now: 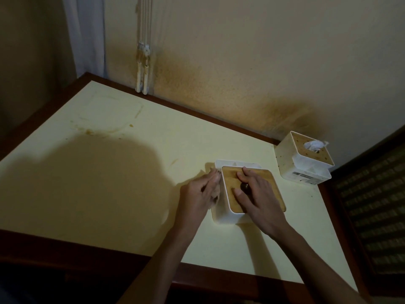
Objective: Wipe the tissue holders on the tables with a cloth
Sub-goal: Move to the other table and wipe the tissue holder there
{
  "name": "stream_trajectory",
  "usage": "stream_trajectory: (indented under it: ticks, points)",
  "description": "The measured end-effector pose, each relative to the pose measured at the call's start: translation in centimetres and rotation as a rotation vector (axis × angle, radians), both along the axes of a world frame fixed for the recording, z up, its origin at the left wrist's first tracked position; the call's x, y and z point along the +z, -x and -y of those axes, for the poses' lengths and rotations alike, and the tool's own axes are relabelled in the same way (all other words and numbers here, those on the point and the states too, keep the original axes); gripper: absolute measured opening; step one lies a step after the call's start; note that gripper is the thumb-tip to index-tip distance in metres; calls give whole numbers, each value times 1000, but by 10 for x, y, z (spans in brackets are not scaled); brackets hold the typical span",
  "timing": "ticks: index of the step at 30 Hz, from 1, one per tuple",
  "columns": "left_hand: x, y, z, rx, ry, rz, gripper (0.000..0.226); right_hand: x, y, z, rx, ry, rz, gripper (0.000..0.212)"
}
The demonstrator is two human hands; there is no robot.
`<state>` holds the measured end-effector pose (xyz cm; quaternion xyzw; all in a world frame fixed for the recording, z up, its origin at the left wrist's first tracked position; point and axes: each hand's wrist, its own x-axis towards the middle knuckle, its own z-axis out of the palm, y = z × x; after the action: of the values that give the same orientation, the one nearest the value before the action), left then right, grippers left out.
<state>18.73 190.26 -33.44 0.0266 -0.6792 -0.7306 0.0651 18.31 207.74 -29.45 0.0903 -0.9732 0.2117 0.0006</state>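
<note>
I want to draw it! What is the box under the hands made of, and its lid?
The white square tissue holder looks like smooth plastic, with evenly glossy walls. Its flat brown lid looks like wood or bamboo, since faint grain lines show.

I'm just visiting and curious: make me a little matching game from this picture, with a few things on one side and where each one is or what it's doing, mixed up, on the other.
Things:
1. left hand
2. right hand
3. tissue holder with tissue sticking out
4. brown stains

Place or state:
A. stands at the table's far right corner by the wall
B. rests flat on the wooden lid of the near tissue holder
C. presses a cloth against the near tissue holder's left side
D. lie on the far left part of the table

Pairs: 1-C, 2-B, 3-A, 4-D
</note>
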Motion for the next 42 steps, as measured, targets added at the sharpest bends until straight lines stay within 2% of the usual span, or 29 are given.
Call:
stream_trajectory:
  ticks: [9, 14, 19, 23, 28, 33, 38, 41, 42]
  points:
    - [5, 16, -11, 193, -92, 94, 20, 1, -1, 2, 6, -6, 23, 67]
    - [10, -11, -16, 147, 28, 55, 19, 2, -2, 2, -8, -3, 28, 67]
    - [11, -68, -30, 134, -242, 156, 19, 3, 0, 3, 6, -3, 12, 67]
    - [12, -58, -25, 149, -145, 120, 25, 3, -1, 2, 5, 10, 30, 68]
    - [11, 9, -11, 188, -43, 111, 22, 1, -2, 3, 16, -3, 22, 68]
    - [2, 67, -5, 145, -93, 193, 18, 0, 1, 3, 32, -30, 16, 66]
    - [-4, 40, -12, 184, -1, 209, 15, 1, 0, 1, 24, -39, 15, 68]
    - [-3, -3, -16, 170, 26, 220, 37, 2, 0, 2, 22, -9, 20, 73]
    - [-3, -17, -16, 169, -5, 226, 37, 3, -1, 2, 24, 2, 22, 75]
